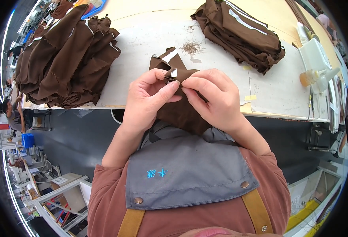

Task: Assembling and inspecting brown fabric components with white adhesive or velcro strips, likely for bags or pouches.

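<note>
A piece of brown fabric (180, 112) with white strips hangs over the table's near edge, its far end lying on the tabletop. My left hand (148, 94) pinches a folded corner of it between thumb and fingers, beside a small white patch. Close against it, my right hand (215, 93) pinches the same fold with thumb and forefinger. The fingertips of both hands almost meet at the fold. Whether anything small sits between them is hidden.
A large heap of brown fabric pieces (69, 59) lies on the table's left. A neater brown stack (241, 33) lies at the far right. Brown thread scraps (191, 47) are scattered between them. Plastic bottles (310, 78) stand near the right edge. A blue tray (95, 8) sits far left.
</note>
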A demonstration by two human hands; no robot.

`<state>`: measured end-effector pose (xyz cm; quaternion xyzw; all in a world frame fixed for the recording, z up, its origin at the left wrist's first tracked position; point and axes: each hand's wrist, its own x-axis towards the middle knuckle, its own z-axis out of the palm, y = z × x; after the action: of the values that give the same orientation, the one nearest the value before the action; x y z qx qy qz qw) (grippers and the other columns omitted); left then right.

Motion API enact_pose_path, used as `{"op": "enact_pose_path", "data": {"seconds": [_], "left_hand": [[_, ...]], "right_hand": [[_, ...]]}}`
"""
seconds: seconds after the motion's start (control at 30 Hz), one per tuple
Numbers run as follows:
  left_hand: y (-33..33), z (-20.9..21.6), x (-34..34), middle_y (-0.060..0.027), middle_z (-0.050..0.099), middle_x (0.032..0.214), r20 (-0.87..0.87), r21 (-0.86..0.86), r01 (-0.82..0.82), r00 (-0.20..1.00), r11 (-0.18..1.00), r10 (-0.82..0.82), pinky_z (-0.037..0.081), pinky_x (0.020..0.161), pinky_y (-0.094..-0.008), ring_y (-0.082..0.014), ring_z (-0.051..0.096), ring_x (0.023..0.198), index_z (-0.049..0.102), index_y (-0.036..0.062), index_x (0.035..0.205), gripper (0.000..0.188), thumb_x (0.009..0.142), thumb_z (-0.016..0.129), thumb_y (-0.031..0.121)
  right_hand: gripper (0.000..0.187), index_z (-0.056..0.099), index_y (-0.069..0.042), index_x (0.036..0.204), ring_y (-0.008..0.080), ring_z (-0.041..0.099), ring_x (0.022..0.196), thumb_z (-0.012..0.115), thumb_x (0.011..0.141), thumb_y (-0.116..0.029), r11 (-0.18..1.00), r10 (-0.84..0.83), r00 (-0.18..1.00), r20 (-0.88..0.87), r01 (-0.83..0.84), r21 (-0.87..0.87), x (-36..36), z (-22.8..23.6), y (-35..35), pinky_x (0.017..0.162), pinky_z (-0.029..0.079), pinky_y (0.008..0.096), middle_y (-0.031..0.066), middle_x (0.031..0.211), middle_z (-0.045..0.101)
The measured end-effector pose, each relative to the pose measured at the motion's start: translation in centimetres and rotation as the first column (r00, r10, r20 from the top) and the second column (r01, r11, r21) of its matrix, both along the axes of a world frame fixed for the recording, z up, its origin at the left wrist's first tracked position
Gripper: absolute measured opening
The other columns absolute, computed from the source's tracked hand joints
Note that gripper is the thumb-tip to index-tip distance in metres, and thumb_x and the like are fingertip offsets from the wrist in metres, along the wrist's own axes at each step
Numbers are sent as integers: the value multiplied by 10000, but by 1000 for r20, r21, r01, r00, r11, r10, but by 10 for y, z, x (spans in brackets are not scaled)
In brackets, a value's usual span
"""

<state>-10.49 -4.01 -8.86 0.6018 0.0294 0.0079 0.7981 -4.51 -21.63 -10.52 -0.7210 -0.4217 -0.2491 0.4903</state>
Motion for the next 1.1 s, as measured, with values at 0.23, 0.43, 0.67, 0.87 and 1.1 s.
{"op": "enact_pose_path", "data": {"seconds": [0.23, 0.43, 0.67, 0.87, 1.1], "left_hand": [[1, -2, -1, -27, 646, 1049, -46, -87, 34, 998, 996, -38, 601, 799, -271, -87, 639, 948, 626, 11, 1088, 156, 935, 635, 36], [0, -3, -3, -29, 645, 1054, -2, -84, 55, 998, 995, -55, 602, 806, -275, -92, 641, 956, 625, 9, 1092, 159, 935, 632, 31], [-2, -3, -4, -38, 656, 1054, 1, -70, 24, 1000, 997, -24, 602, 818, -285, -101, 653, 951, 620, 2, 1093, 155, 939, 619, 19], [-2, -4, -4, -41, 652, 1062, 6, -99, 44, 999, 994, -44, 600, 837, -300, -108, 648, 965, 614, -1, 1103, 164, 942, 582, -1], [-1, -5, -4, -40, 647, 1069, -11, -61, 54, 998, 997, -55, 599, 836, -295, -103, 640, 979, 619, -2, 1095, 159, 937, 596, -1]], "right_hand": [[233, 684, -87, 935, 189, 639, 763, 695, 707, -135, 977, -112, 938, 327, 164, -135, -2, -3, -6, 644, 492, 312, 23, 924, 657], [291, 687, -68, 926, 201, 627, 690, 772, 652, -22, 989, -102, 951, 291, 129, -74, -3, -2, -4, 592, 468, 314, 38, 865, 650], [257, 700, -67, 908, 173, 629, 714, 722, 651, -65, 977, -109, 927, 359, 166, -132, -6, 0, -7, 610, 473, 297, 21, 878, 648], [251, 710, -76, 907, 159, 632, 728, 698, 657, -84, 961, -152, 906, 395, 228, -154, -11, 2, -5, 639, 480, 280, 10, 878, 646], [236, 700, -70, 895, 172, 631, 693, 772, 676, -21, 984, -117, 950, 290, 150, -93, -5, -3, -8, 632, 494, 288, 24, 862, 644]]}}
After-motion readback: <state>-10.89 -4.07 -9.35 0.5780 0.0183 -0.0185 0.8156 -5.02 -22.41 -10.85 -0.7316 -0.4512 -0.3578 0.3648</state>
